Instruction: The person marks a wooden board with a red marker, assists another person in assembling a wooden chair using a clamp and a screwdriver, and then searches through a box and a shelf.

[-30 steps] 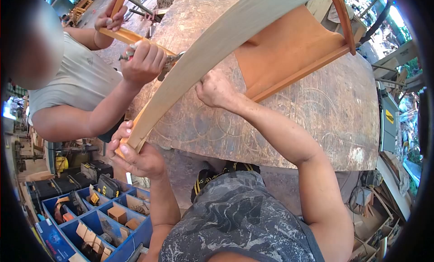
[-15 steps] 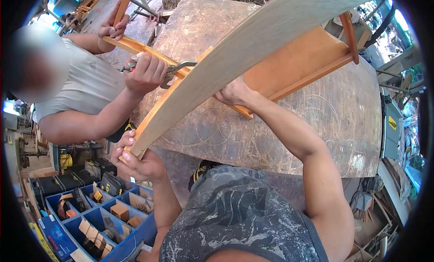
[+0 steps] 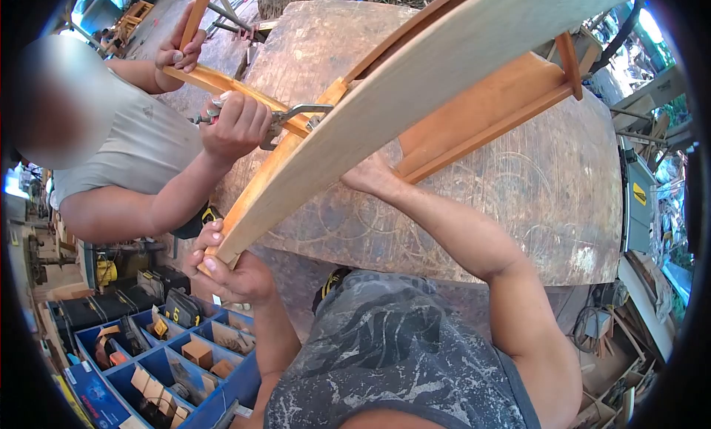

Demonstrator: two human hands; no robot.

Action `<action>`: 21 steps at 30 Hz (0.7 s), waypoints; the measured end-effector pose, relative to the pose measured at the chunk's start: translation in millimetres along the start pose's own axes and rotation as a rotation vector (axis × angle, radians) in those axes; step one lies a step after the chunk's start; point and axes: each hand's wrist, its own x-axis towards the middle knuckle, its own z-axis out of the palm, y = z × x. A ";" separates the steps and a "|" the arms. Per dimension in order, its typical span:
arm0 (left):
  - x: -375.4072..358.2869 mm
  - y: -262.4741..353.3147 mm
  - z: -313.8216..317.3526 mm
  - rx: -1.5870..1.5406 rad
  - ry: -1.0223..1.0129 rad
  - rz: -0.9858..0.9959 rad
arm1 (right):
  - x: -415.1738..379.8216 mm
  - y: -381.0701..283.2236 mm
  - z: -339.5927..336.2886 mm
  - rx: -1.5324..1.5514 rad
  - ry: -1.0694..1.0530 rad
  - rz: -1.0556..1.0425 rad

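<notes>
My left hand (image 3: 233,270) is closed round the lower end of a long pale wooden board (image 3: 415,95), which slants up to the right. My right hand (image 3: 370,171) reaches under the board; its fingers are hidden behind it. Across the table from me, a co-worker's hand (image 3: 235,127) grips a metal locking clamp (image 3: 285,118) at the joint of an orange-brown wooden bar (image 3: 229,87) and the board's frame. The co-worker's other hand (image 3: 180,56) holds the bar's far end. Beyond my right hand lies a framed orange-brown panel (image 3: 481,114).
The worn wooden table (image 3: 511,199) spans the middle. A blue divided box (image 3: 244,384) with wood pieces stands at lower left, near black cases (image 3: 111,299). A grey box (image 3: 637,199) stands past the table's right edge, with scrap wood below.
The board and frame have shifted slightly, showing more of the frame behind it. My right hand has moved a little left and down. The clamp remains at the joint.
</notes>
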 end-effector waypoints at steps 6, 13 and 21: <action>-4.3 -5.0 -3.2 0.012 0.009 0.059 | -4.2 -0.4 12.1 0.102 0.067 0.130; -5.6 -3.8 -4.0 0.002 -0.019 0.065 | 13.2 -30.9 -4.4 0.403 -0.283 0.417; -7.6 -9.4 -12.7 0.077 -0.014 0.093 | 19.9 -40.9 0.4 0.470 -0.282 0.461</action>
